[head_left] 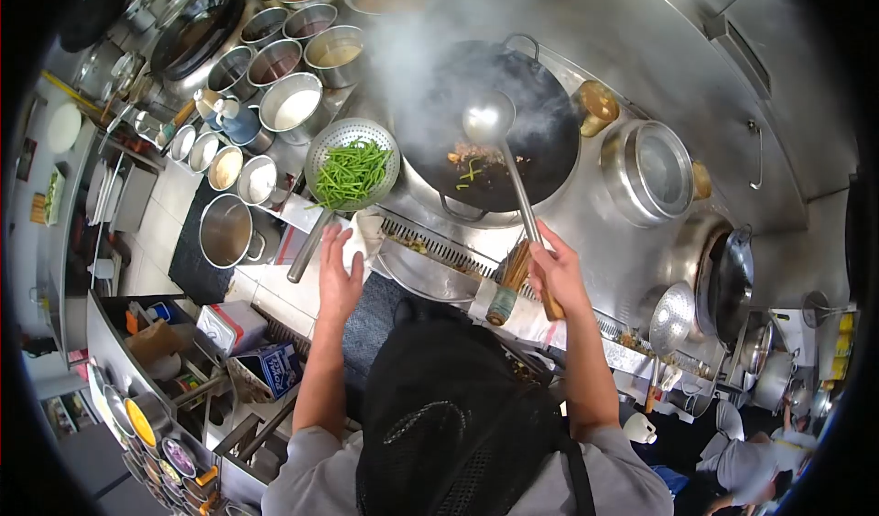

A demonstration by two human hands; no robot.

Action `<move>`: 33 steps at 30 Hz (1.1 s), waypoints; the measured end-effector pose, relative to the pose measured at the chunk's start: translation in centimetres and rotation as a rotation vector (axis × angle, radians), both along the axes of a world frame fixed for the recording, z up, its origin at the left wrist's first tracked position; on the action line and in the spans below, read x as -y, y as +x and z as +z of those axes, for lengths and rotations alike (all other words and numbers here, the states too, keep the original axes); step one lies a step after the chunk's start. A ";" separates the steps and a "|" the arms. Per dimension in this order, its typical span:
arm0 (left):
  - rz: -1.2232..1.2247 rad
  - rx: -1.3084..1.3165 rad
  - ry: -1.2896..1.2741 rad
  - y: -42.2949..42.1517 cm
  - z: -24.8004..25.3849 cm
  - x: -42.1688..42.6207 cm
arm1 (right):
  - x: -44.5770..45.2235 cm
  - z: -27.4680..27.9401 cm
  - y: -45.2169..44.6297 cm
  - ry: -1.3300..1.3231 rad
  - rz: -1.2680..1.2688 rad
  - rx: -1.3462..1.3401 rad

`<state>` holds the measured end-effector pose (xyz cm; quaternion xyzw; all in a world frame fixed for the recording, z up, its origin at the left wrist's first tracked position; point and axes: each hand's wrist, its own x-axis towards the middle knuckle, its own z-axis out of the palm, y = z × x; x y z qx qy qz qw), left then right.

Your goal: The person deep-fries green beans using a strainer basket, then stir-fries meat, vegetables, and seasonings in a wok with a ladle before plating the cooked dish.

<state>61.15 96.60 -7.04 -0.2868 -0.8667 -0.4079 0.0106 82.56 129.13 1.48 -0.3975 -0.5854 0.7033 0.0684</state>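
Note:
My right hand (560, 273) grips the wooden handle of a long metal ladle (489, 119), whose bowl is over a large black wok (540, 150). Steam rises from the wok, and bits of browned food with a few green pieces (472, 170) lie in it. My left hand (339, 278) has its fingers apart and holds nothing; it is beside the handle of a perforated strainer (385, 184) heaped with cut green beans (351, 172). A bamboo brush (503, 301) lies near my right hand.
Metal bowls of seasonings (295, 104) stand at the upper left, above a steel pot (226, 229). Lidded pots (661, 170) and another strainer (673, 316) are to the right. A drain channel (439, 252) runs along the stove's front. Another person (755, 466) is at the lower right.

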 end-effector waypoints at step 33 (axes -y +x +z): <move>-0.535 -0.051 -0.168 4.8 -2.3 -13.8 | 0.5 13.5 8.6 0.754 0.550 0.562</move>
